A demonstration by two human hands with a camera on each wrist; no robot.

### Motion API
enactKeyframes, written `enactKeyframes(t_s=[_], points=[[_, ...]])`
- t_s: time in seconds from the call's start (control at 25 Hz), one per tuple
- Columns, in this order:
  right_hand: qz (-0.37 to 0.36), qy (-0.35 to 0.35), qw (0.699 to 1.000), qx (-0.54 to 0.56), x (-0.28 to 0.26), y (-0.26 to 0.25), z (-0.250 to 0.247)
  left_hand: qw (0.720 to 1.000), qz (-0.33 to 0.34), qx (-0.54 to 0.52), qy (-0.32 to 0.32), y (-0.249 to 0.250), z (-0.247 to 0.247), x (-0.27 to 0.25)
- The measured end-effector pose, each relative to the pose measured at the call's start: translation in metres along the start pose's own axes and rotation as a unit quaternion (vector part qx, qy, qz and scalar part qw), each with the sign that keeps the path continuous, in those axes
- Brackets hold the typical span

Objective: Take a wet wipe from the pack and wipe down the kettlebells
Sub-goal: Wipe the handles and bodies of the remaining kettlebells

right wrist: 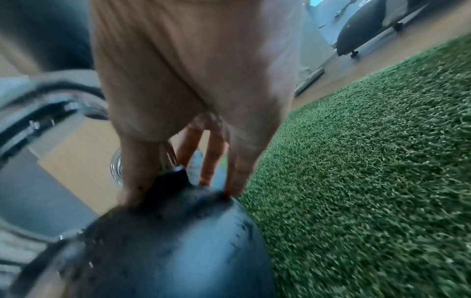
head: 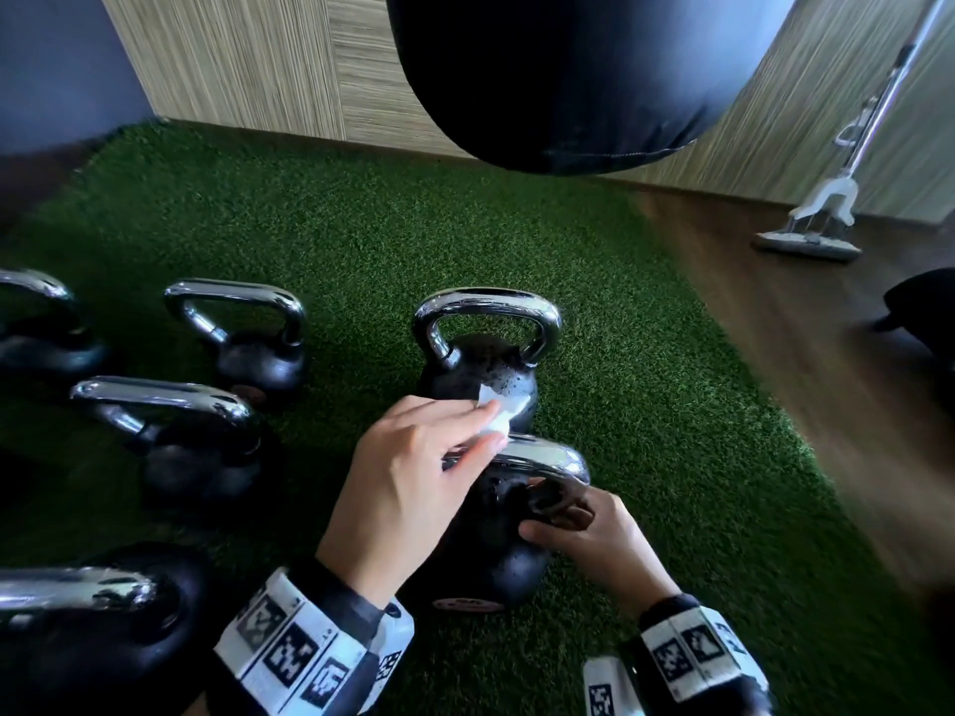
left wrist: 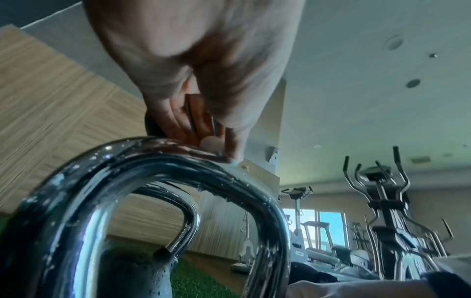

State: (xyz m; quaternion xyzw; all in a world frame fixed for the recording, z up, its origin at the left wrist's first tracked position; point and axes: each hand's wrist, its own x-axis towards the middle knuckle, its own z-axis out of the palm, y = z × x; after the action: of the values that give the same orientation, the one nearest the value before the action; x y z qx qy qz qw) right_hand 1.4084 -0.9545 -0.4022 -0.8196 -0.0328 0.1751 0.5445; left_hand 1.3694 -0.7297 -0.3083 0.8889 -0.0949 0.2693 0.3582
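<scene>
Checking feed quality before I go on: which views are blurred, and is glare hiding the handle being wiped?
Head view: sharp at centre, smeared at the edges; the wipe and handle read clearly, bright highlights only. Left wrist view: handle fairly sharp with droplets, left hand soft. Right wrist view: heavy motion blur on the right hand and kettlebell.

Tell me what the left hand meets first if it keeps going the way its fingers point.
Probably the far kettlebell: the left hand, holding the wipe on the near kettlebell's handle, points at its body. Depth is unclear.
</scene>
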Motion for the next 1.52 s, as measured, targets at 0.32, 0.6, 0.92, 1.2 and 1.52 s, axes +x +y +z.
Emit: enactKeyframes(t_s=[0.32, 0.6, 0.92, 1.2, 1.52], points=[[-0.036, 0.046, 0.998, -0.025, 0.004, 0.016, 0.010, 0.999, 0.000, 0.009, 0.039, -0.019, -0.019, -0.007], [-0.023, 0.050, 0.996, -0.067, 0.016, 0.029, 0.011, 0.987, -0.112, -0.047, 0.103, -0.040, -0.013, -0.027], [-0.014, 0.037, 0.997, -0.068, 0.024, 0.036, 0.010, 0.881, -0.320, -0.294, 0.187, -0.072, 0.013, -0.066], [-0.011, 0.029, 0.997, -0.067, 0.030, 0.039, 0.008, 0.818, -0.408, -0.393, 0.101, -0.085, 0.034, -0.099], [-0.045, 0.045, 0.997, -0.039, 0.020, 0.018, 0.010, 0.920, -0.315, -0.190, 0.137, -0.079, 0.033, -0.085]])
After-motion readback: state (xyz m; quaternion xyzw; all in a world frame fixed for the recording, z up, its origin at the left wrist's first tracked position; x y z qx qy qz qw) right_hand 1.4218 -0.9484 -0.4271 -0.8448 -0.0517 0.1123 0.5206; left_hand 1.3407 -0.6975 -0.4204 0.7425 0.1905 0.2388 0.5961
